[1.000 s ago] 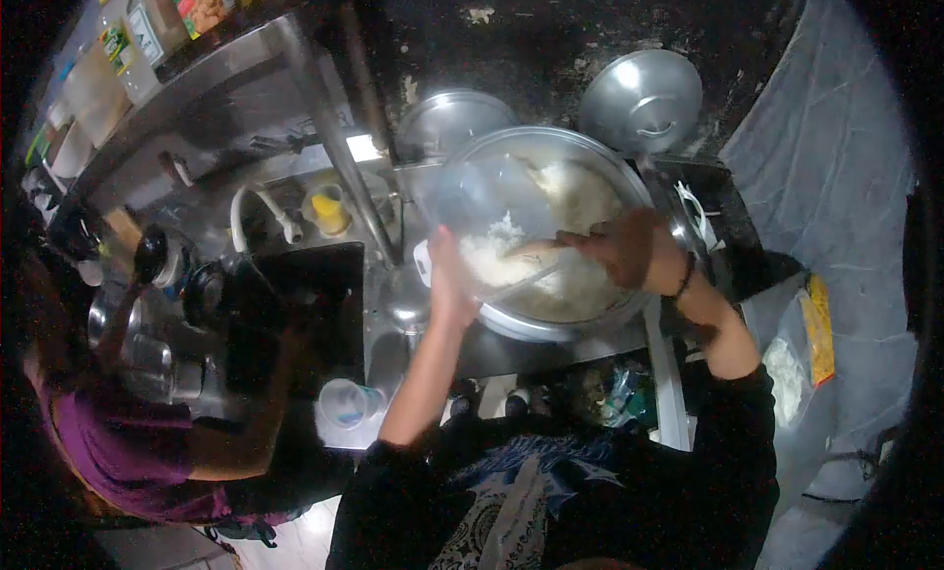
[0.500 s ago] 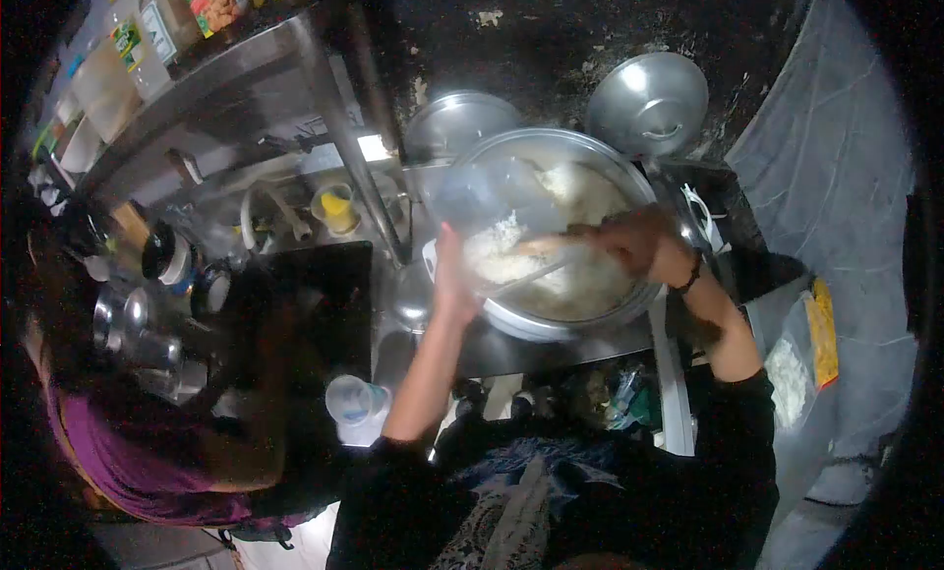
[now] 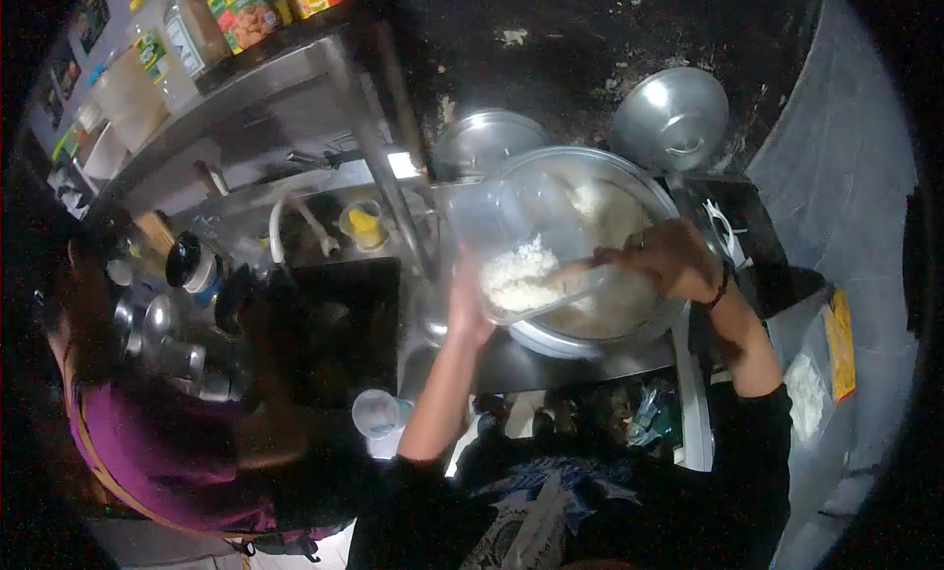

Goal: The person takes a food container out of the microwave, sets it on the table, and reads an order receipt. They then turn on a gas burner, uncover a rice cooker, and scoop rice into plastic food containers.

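My left hand grips the left side of a clear plastic container, holding it tilted over the big metal pot. White rice is heaped in the container's near end. My right hand is closed around the handle of a wooden spoon, whose tip meets the rice; its far end is hidden by the grains. More white food and a pale, cloudy surface show inside the pot beyond the container.
Two metal lids, one at right, lean on the dark back wall. A co-worker in a purple top stands at left beside cookware. A shelf holds bottles. Lower right lies an open bag with white contents.
The whole scene has shifted right and slightly down as my head moved. Both hands keep their holds; the spoon stays at the rice, and the container looks sharper.
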{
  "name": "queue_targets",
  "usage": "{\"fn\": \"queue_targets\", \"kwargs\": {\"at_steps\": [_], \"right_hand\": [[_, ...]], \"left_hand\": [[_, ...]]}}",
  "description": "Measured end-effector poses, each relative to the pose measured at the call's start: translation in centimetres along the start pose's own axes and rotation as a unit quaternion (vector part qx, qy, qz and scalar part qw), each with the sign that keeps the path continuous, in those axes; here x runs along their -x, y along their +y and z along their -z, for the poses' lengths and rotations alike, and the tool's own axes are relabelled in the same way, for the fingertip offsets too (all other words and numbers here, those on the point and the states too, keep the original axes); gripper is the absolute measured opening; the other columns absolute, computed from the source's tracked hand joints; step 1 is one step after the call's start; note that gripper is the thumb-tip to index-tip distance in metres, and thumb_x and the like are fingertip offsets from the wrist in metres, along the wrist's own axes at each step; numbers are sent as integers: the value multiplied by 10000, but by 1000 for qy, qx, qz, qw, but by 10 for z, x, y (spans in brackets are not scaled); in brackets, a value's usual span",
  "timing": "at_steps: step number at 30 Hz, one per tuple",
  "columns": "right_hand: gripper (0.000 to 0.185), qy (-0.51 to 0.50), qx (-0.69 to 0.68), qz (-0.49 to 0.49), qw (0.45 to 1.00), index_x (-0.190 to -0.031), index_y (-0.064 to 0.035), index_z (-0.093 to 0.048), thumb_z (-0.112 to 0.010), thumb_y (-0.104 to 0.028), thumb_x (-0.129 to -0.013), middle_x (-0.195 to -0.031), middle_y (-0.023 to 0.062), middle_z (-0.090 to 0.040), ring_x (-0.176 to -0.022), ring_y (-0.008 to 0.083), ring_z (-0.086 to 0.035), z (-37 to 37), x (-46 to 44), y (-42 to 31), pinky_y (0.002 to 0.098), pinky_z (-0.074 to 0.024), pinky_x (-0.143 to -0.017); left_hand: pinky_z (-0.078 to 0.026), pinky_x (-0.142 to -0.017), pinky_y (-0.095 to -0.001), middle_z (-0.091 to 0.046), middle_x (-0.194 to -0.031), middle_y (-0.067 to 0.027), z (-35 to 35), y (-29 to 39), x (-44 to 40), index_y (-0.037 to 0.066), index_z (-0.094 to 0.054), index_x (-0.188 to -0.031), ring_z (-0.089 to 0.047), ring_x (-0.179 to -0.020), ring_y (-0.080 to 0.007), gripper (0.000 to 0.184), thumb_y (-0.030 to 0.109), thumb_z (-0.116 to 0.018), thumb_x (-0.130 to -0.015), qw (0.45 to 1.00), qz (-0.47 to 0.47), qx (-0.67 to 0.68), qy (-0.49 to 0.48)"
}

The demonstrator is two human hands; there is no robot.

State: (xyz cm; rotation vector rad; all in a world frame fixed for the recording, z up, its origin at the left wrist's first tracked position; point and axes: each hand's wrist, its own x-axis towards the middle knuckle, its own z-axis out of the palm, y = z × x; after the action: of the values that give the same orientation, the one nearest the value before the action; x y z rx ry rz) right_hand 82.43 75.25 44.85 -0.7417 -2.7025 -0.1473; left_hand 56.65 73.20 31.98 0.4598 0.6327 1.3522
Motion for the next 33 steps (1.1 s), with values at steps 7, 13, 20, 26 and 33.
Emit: {"fn": "queue_targets", "kwargs": {"at_steps": [7,13,20,26,33], "right_hand": [[537,-179,118,25,977,-1249,-314,-450,-479,-137,-742,-763,9,-597,-664,220,-618,-27,-13,-19,374,-511,-566],[512,-176,81,24,981,-1242,-308,-458,-471,-155,-754,-869,22,-632,-628,231,-619,-43,-4,-16,375,-506,-520],[459,-69,135,17,988,-1167,-289,-547,-549,-168,-725,-707,13,-617,-579,224,-596,-28,19,-4,349,-463,-515],[486,5,129,-16,991,-1169,-300,-542,-535,-144,-708,-787,14,-637,-652,220,-612,-24,6,-4,341,-473,-565],[462,-40,110,40,992,-1172,-238,-532,-503,-137,-722,-791,59,-628,-554,247,-601,-49,7,-16,383,-491,-504]], "left_hand": [[-452,-885,-426,-483,-1217,-171,-1,-10,-1,60,-276,-1318,-534,-1063,-300,663,552,-346,-880,998,-41,-44,35],[-470,-862,-402,-516,-1180,-183,8,-7,8,-14,-366,-1251,-546,-1053,-287,684,560,-323,-882,1000,15,12,1],[-470,-860,-404,-527,-1169,-183,8,-3,14,-25,-374,-1245,-564,-1024,-287,695,564,-328,-879,999,-16,-11,42],[-479,-846,-404,-539,-1147,-182,5,-6,16,-16,-389,-1235,-570,-1012,-285,700,579,-335,-869,1000,6,0,29],[-488,-828,-414,-571,-1074,-193,29,-9,12,-49,-442,-1158,-591,-956,-301,700,578,-315,-874,999,-18,-18,38]]}}
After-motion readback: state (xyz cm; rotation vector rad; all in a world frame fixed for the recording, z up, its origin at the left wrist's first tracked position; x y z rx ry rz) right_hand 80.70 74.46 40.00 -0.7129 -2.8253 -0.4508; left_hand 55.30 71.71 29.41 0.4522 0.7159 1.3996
